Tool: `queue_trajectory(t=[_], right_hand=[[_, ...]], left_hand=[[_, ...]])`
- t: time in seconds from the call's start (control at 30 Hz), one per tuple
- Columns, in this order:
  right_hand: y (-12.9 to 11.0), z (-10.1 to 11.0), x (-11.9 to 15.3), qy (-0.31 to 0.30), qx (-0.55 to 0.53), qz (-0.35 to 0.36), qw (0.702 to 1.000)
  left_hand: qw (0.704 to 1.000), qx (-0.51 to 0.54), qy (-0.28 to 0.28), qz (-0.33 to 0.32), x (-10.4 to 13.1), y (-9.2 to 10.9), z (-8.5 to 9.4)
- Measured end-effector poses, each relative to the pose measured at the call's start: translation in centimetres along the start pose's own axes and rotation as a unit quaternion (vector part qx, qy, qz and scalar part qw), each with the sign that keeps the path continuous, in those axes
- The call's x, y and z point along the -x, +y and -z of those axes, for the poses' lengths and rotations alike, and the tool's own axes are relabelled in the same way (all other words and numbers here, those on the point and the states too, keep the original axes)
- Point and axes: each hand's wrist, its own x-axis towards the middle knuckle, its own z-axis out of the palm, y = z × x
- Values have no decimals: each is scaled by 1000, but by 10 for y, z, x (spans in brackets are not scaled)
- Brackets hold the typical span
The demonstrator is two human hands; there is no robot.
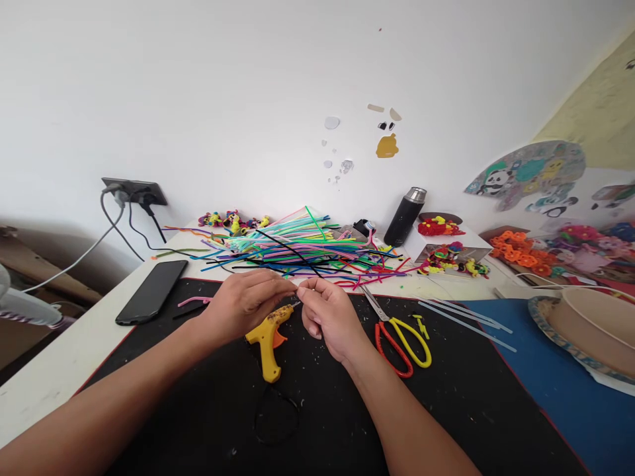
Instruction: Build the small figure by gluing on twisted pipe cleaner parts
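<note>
My left hand (247, 301) and my right hand (330, 314) meet above the black mat, fingertips pinched together. Whatever lies between them is too small and hidden to name. A black pipe cleaner (288, 250) slants down toward the right fingers; I cannot tell whether it is held. Below the hands lies a yellow hot glue gun (268, 344), partly covered by the left fingers, with its cord looping on the mat. To the right of my right hand rest scissors (403, 344) with red and yellow handles. A short pink pipe cleaner piece (194, 301) sits left of my left hand.
Behind the hands spreads a pile of coloured pipe cleaners (297, 244). A phone (152, 292) lies left, a black flask (405, 217) leans at the back. Clear glue sticks (469, 320) and a round basket (550, 324) are at right. Cables run from a wall socket (135, 191).
</note>
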Motion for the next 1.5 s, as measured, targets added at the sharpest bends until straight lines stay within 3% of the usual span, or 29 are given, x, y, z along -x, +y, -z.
queue_trajectory(t=[0.4,0.87,1.5], right_hand=[[0,1,1,-16,-26,-32,999],[3,2,-1,-10,-28,-23,999],[3,1,-1,-2,-8,-3,1000]], left_hand=[[1000,-12,0,-8,2,0,-2],[999,1,26,41,7,1,-11],[997,2,48,60,7,6,-16]])
